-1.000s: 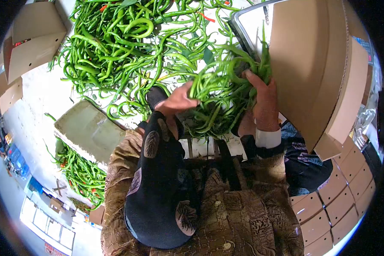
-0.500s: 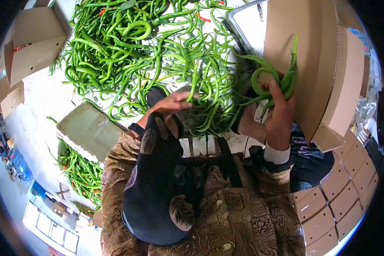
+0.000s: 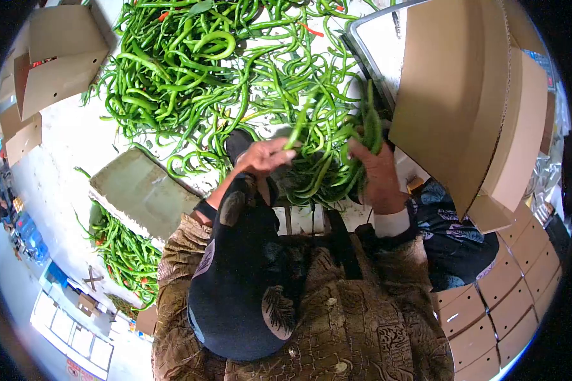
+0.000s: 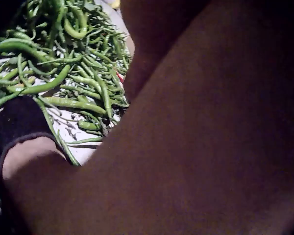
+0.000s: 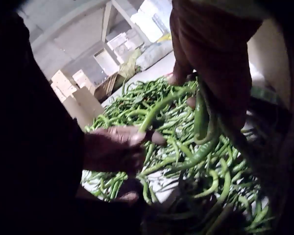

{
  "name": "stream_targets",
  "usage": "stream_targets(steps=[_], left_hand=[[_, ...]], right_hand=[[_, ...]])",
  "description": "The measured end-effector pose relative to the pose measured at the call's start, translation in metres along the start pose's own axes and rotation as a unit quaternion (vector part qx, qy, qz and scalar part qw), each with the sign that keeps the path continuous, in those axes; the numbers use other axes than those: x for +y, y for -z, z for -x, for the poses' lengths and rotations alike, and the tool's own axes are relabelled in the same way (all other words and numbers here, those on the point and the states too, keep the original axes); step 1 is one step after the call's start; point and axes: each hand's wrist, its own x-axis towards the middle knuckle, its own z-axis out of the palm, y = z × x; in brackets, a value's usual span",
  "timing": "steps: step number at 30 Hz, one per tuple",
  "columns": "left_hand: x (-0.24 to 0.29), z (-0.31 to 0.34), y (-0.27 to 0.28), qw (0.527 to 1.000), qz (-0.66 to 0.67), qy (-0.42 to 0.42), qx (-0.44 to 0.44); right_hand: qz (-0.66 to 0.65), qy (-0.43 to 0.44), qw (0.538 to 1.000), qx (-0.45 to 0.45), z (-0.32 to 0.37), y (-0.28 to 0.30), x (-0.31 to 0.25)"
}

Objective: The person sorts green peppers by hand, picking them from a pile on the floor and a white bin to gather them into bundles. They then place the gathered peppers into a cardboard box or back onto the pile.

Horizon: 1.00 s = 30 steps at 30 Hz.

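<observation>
My left hand [image 3: 265, 156] pinches a long green chili pepper [image 3: 298, 130] between thumb and fingers. Facing it, my right hand [image 3: 380, 173] holds a small bunch of green chili peppers [image 3: 372, 124], which dangle below its fingers in the right wrist view. Under both hands, between the feet, lies a dark heap of chili peppers [image 3: 314, 181]. A large pile of green chili peppers [image 3: 171, 76] spreads over the white floor beyond, with a few red ones among them. In the left wrist view the forearm hides most of the scene, and the hand's grip is out of sight.
At the right stands a big open cardboard box [image 3: 454, 95], beside a grey-rimmed tray [image 3: 356, 28]. A foam lid [image 3: 140, 184] lies at the left over more peppers [image 3: 124, 247]. Smaller cartons [image 3: 63, 57] stand back left; stacked boxes [image 3: 502, 298] line the lower right.
My right hand swung out to the right with peppers near the cardboard box, then came back in beside the left hand. The left hand drew back slightly, then lifted a pepper.
</observation>
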Motion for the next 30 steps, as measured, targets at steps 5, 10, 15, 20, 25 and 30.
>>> stream_targets(steps=[5,10,15,20,25,30], left_hand=[[-0.010,-0.017,-0.013,0.942,-0.285,-0.141,-0.103],[0.030,-0.007,0.021,0.919,-0.318,-0.115,0.201],[-0.011,-0.026,0.054,0.783,-0.508,0.014,0.358],[0.007,-0.029,0.000,0.997,-0.053,-0.025,0.048],[0.052,-0.014,-0.019,0.999,0.046,-0.029,-0.003],[0.046,-0.009,-0.020,0.930,-0.305,-0.190,-0.081]], right_hand=[[0.018,-0.022,0.993,-0.114,-0.011,-0.025,0.033],[0.184,-0.012,0.982,0.041,-0.028,0.003,0.042],[0.113,0.015,0.993,0.017,-0.020,0.000,0.026],[0.114,0.020,0.993,-0.016,-0.009,-0.023,0.021],[-0.033,-0.033,0.998,-0.031,-0.011,-0.030,0.039],[-0.055,-0.055,0.995,-0.069,-0.014,-0.041,0.029]])
